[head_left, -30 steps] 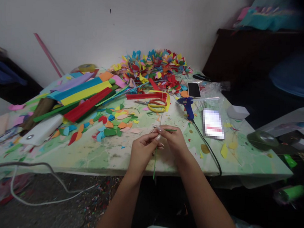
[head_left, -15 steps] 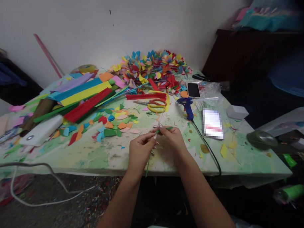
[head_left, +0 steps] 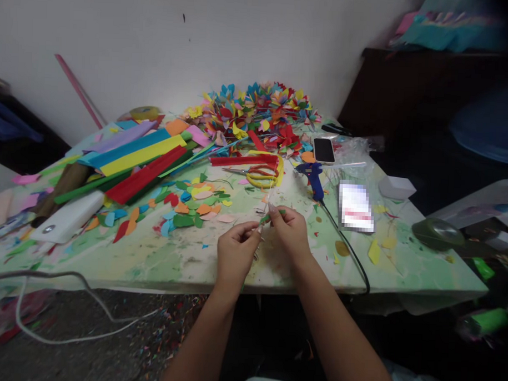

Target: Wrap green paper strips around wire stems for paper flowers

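Near the table's front edge, my left hand pinches a thin wire-like stem. Just beside it, my right hand has its fingers closed on a narrow green strip at the stem. A pale length of the stem rises from between the fingertips toward the scissors. The scissors, with red and yellow handles, lie beyond my hands beside a red paper strip. Small cut paper petals are scattered left of my hands.
A blue glue gun with a black cord lies at the right, near a phone. Colourful paper flowers are heaped against the wall. Rolled paper and a white device are at the left; a white box is at the right.
My hands have drawn slightly apart, with the right one a little higher. The green end that hung below my left hand is now mostly out of sight.
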A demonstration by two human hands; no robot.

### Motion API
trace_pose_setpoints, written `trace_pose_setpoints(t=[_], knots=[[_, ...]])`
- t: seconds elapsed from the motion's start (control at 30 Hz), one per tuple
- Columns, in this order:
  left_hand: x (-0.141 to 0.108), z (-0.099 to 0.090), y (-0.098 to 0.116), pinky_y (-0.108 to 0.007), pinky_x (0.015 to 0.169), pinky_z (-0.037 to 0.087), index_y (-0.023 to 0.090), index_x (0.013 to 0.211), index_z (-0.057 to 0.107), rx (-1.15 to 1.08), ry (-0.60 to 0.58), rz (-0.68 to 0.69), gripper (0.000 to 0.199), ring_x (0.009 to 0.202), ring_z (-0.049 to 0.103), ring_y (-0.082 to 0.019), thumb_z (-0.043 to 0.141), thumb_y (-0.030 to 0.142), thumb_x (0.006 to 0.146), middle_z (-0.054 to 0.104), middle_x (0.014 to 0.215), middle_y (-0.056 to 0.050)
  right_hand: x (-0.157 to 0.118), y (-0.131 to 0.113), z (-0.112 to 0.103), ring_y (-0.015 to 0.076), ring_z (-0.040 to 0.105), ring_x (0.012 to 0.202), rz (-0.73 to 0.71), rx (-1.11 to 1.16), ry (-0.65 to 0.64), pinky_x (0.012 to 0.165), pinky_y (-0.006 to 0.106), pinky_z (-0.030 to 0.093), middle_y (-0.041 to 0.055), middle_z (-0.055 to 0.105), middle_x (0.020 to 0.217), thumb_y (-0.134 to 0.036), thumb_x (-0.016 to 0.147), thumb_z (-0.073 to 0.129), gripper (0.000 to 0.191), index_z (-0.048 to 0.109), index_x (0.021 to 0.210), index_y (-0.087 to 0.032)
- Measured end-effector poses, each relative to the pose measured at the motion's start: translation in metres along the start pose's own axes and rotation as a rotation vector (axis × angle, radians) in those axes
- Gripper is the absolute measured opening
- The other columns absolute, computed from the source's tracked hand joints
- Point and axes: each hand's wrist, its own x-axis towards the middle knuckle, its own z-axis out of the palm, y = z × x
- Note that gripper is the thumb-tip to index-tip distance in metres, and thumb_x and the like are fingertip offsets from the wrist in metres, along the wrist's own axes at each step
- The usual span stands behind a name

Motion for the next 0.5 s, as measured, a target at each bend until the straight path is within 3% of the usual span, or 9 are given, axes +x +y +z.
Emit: trace_pose_setpoints(t=[0.2,0.4,0.5], knots=[[-0.0024,0.0017,-0.0029,-0.019,0.048,0.041,0.014,0.087,0.073,0.14,0.025,0.11,0.023,0.054,0.051,-0.009,0.064,0.028,0.071,0.061,0.065,-0.001,-0.0012,-0.0024,0.0,0.0142,0.053,0.063,-0.115,-0.078,0.045,0.064,0.027,0.039,0.0009,0.058,0.062,-0.039,0.086,0.052,0.033,0.062,0.061,-0.019],[0.0026,-0.0012,-0.0063,-0.022,0.052,0.042,0.018,0.093,0.073,0.209,-0.114,0.176,0.025,0.057,0.05,-0.011,0.058,0.023,0.074,0.059,0.066,0.0,-0.001,-0.0044,-0.0003,0.0153,0.056,0.068,-0.182,-0.109,0.048,0.069,0.028,0.042,0.0022,0.062,0.066,-0.033,0.086,0.052,0.029,0.061,0.062,-0.02],[0.0039,-0.0015,-0.0065,-0.022,0.053,0.042,0.017,0.092,0.073,0.198,-0.113,0.171,0.025,0.056,0.05,-0.01,0.057,0.02,0.074,0.058,0.066,0.0,-0.001,-0.0044,-0.0005,0.0152,0.057,0.068,-0.187,-0.105,0.037,0.07,0.028,0.043,0.0019,0.062,0.067,-0.033,0.086,0.053,0.029,0.061,0.061,-0.02]])
